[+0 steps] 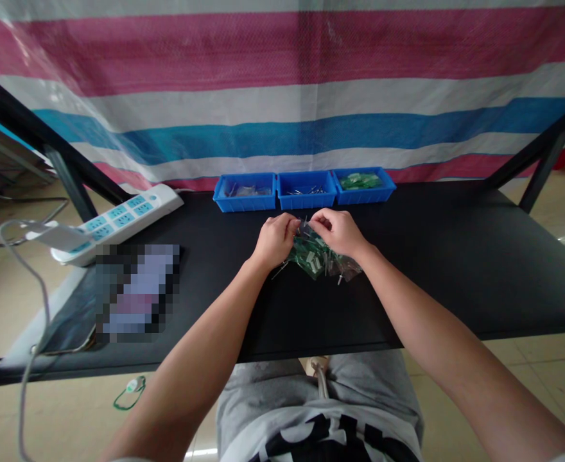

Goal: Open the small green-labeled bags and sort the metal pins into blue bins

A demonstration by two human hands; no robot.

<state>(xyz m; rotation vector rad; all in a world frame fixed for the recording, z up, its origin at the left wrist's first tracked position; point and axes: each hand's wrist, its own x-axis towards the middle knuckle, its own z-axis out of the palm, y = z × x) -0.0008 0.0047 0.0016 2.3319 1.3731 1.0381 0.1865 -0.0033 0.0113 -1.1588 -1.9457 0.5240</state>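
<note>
My left hand [273, 239] and my right hand [336, 231] meet over the middle of the black table [456, 269]. Both are closed in a pinch on the top of a clear plastic bag [317, 256] that holds small green circuit boards and thin metal pins. The bag rests on the table just below my fingers. Beyond my hands, three blue trays stand in a row: the left tray [244, 192] with clear pieces, the middle tray [306, 189] with metal pins, the right tray [363, 184] with green boards.
A white power strip [119, 221] with blue sockets lies at the table's left rear, its cable hanging off the edge. A blurred flat object [138, 292] lies front left. A striped tarp hangs behind, and black frame legs stand at both sides.
</note>
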